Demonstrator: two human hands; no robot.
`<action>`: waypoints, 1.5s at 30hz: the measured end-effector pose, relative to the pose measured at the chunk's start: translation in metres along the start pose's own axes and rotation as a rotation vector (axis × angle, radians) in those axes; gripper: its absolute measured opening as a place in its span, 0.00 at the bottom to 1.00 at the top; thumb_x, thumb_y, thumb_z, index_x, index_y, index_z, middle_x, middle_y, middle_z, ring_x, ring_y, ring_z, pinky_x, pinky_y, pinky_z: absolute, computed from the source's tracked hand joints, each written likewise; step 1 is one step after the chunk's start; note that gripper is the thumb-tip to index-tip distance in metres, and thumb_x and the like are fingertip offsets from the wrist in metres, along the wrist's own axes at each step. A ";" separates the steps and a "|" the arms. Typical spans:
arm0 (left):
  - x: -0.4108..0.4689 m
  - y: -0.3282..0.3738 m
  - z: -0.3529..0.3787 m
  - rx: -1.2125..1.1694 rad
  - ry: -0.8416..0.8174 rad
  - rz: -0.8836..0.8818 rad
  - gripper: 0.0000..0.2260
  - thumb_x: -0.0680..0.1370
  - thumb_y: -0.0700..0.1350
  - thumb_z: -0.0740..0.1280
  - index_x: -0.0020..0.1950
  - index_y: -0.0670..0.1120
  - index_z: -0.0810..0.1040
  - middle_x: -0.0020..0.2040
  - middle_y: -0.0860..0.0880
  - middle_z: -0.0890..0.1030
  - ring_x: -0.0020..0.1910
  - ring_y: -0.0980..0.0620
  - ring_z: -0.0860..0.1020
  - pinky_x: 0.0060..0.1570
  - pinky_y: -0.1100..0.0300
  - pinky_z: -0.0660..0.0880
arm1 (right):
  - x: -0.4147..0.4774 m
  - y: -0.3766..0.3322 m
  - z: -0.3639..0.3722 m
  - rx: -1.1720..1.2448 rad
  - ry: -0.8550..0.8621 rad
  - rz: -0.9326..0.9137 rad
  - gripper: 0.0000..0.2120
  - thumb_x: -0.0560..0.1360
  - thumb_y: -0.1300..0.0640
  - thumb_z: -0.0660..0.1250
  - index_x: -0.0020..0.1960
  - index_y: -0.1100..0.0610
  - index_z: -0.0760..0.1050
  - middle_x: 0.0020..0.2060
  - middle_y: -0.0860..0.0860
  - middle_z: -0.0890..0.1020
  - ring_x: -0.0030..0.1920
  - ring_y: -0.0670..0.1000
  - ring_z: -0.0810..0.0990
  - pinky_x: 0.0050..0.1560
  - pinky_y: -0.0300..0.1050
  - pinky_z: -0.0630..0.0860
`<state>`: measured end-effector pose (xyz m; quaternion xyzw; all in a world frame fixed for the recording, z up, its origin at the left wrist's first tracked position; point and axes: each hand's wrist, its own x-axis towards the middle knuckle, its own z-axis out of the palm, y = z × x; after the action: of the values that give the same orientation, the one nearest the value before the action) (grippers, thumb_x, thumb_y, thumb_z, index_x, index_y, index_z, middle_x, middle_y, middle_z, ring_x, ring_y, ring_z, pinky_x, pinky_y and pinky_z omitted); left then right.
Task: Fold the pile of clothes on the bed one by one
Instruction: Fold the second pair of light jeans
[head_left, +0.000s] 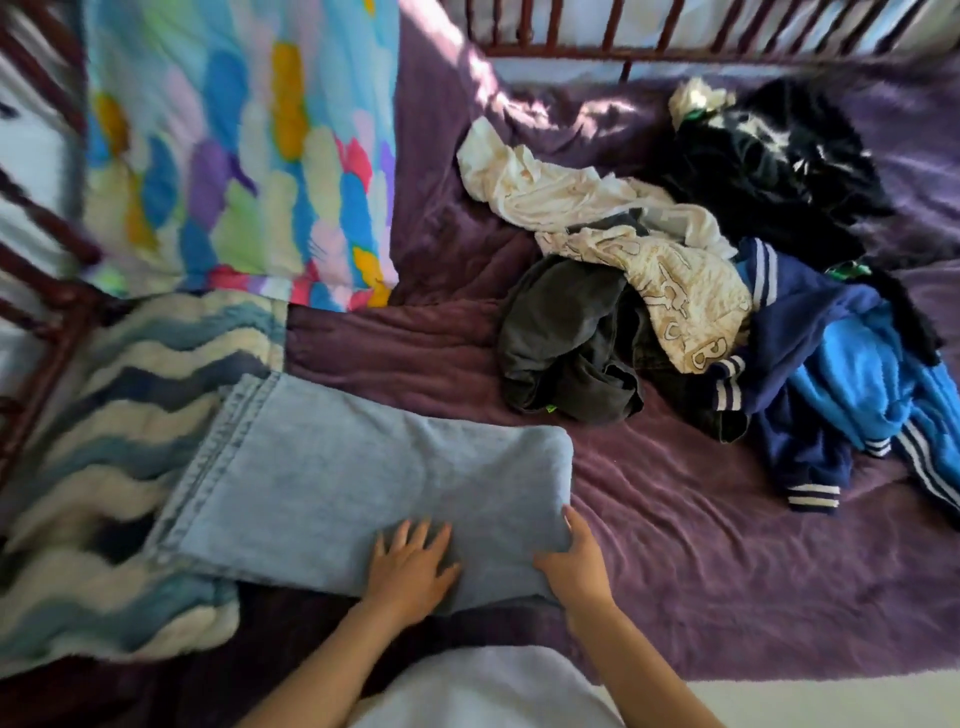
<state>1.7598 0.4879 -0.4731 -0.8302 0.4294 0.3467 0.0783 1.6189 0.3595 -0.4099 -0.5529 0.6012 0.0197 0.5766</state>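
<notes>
Folded light-blue jeans (332, 478) lie on the purple bedspread (701, 571) near the front, their hem end over a wavy blanket. My left hand (410, 564) presses flat on the jeans' near end with fingers spread. My right hand (574, 561) holds the jeans' folded right edge, fingers on its side and thumb against the fabric. To the right is the unfolded pile: a dark grey garment (566, 343), a cream printed garment (623, 244), a navy striped-cuff jacket (800, 395), a bright blue piece (862, 384) and a black garment (769, 166).
A wavy blue-and-cream knitted blanket (104, 467) lies at the left. A bright multicoloured quilt (234, 156) sits behind it. Dark red bed rails (675, 31) run along the far side and left edge. The bed's front edge is just right of my arm.
</notes>
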 end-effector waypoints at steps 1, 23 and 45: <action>0.003 -0.004 -0.008 -0.136 -0.020 0.017 0.24 0.81 0.58 0.52 0.76 0.53 0.57 0.76 0.51 0.58 0.75 0.49 0.56 0.73 0.50 0.53 | -0.006 -0.016 0.006 -0.046 0.003 -0.065 0.36 0.72 0.70 0.63 0.75 0.51 0.55 0.62 0.53 0.73 0.49 0.49 0.77 0.46 0.36 0.74; -0.056 -0.183 -0.115 -1.262 0.340 -0.387 0.25 0.74 0.31 0.64 0.70 0.43 0.68 0.57 0.44 0.78 0.51 0.45 0.76 0.46 0.53 0.74 | -0.036 -0.078 0.169 -0.771 -0.407 -0.545 0.16 0.80 0.49 0.57 0.62 0.57 0.72 0.60 0.57 0.74 0.62 0.55 0.71 0.60 0.46 0.67; -0.077 -0.191 -0.052 0.222 0.413 0.074 0.41 0.42 0.59 0.82 0.52 0.45 0.84 0.52 0.41 0.83 0.50 0.41 0.82 0.45 0.44 0.78 | -0.008 -0.040 0.187 -1.241 -0.260 -0.701 0.20 0.77 0.59 0.57 0.69 0.53 0.64 0.64 0.55 0.70 0.66 0.56 0.66 0.57 0.51 0.70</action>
<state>1.9033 0.6343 -0.4167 -0.8536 0.5019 0.1225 0.0668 1.7700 0.4725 -0.4422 -0.9319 0.1930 0.2368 0.1957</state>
